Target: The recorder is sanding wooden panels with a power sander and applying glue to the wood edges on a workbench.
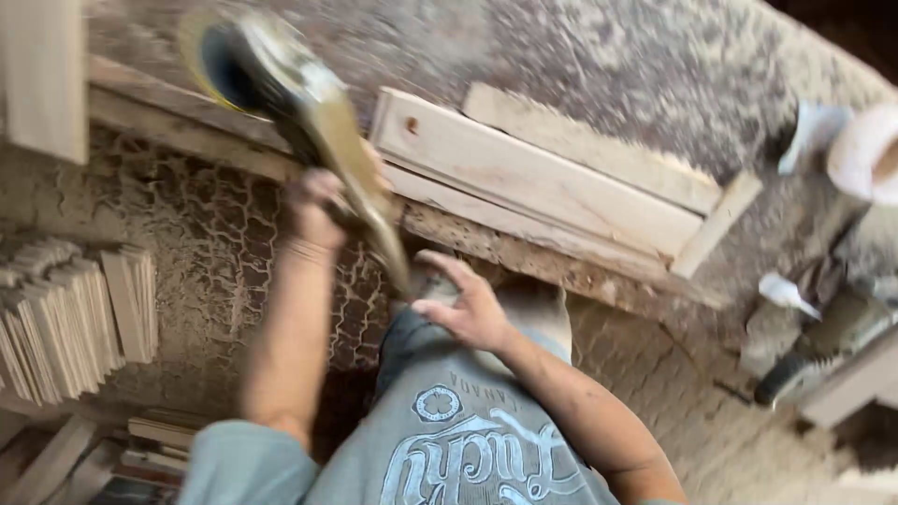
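— While the picture is blurred, what does each hand hold?

— One left hand (313, 210), at centre left of the frame, is wrapped tight around the handle of one power sander (281, 84). That tool slants from the hand up to the upper left, where its round disc with a yellowish rim faces the camera. The lower end of the handle runs down toward the centre.

— And the other hand?

— One right hand (468, 304), just below centre, is half open with the fingers spread. It sits just beside the lower end of the handle; I cannot tell whether it touches or grips it.

— What lies near the tool?

— One pale wooden frame (552, 178), built of about four visible slats, lies right of the sander at upper centre, on a dusty workbench (655, 65) thick with sawdust.

— Farther out?

— One stack of thin wooden strips (70, 313) stands on edge at the left edge, too many and too blurred to count. One pale plank (42, 75) fills the upper left corner. At the right edge sits one whitish roll (865, 154). More wood offcuts (159, 440) lie at lower left.
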